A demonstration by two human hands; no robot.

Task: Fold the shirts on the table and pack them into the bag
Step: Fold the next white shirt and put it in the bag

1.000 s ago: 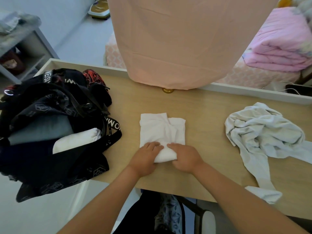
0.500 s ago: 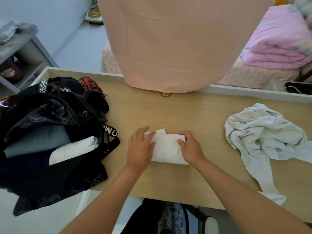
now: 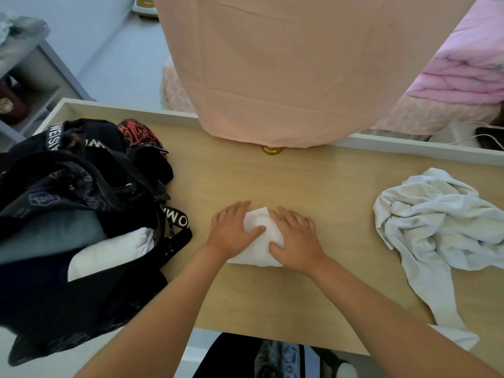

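Fingers straight, our left hand and right hand pressed the folded white shirt: soft, light, probably best gripped at both ends.

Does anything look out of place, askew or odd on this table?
Only the crumpled shirt at the right of the table: unfolded, one sleeve trailing toward the near edge. The black bag appears to overhang the near left corner. Nothing looks spilled or damaged.
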